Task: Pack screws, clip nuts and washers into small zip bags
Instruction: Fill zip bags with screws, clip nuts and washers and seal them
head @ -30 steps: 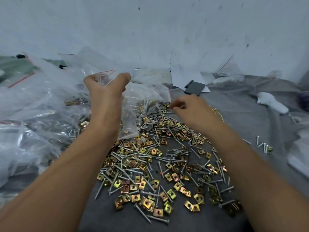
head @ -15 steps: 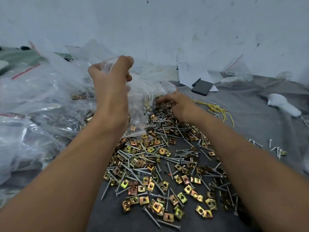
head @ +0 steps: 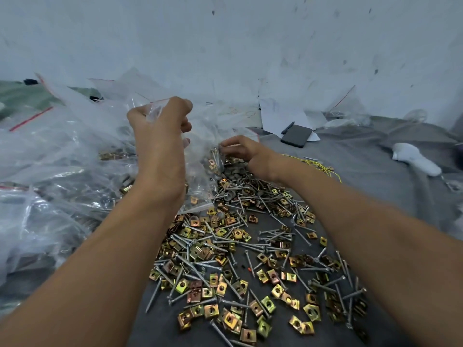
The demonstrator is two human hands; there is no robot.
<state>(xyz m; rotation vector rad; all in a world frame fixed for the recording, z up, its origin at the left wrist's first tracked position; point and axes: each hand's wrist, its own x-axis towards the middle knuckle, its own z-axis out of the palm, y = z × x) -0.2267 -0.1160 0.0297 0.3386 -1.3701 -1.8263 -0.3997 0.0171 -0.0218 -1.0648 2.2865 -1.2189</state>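
In the head view, the left hand (head: 160, 136) pinches the mouth of a small zip bag (head: 198, 156), which hangs straight down from the grip. The right hand (head: 244, 152) is just right of the bag, low, fingers curled in the washers (head: 235, 171). Whether it pinches one, I cannot tell. Screws (head: 273, 236) and clip nuts (head: 220, 289) lie nearer the person than the bag.

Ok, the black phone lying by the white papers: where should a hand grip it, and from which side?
Grip the black phone across its two long edges, coming from above. It lies flat on the grey cloth, its near end clear of the white papers, so both edges look reachable.
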